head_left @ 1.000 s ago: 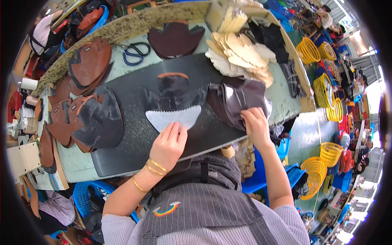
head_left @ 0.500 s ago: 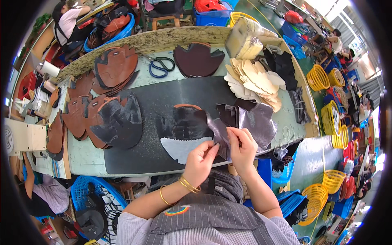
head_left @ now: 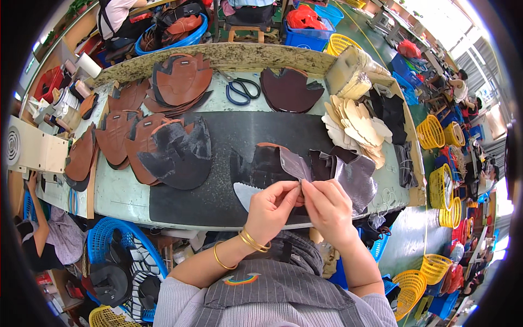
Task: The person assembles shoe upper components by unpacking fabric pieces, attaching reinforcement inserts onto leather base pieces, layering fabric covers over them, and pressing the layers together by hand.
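A dark, shiny leather piece stands up between my hands, pinched at its near edge. My left hand grips it with thumb and forefinger, and my right hand does the same close beside; the fingertips almost meet. Behind my left hand lies a black shoe-upper piece, and a pale grey strip with a toothed edge shows partly under that hand. Just beyond my right hand sits a pile of dark shiny leather pieces. My fingers hide the pinched edge itself.
Brown leather pieces are stacked left, with black-faced ones nearer. Blue-handled scissors and a maroon stack lie at the back. Cream pieces lie right. A raised rim borders the table; a blue basket stands lower left.
My hands have come closer together, and both now pinch the leather piece's near edge. The piece stands more upright. The whole view has shifted, so the table's things appear further right.
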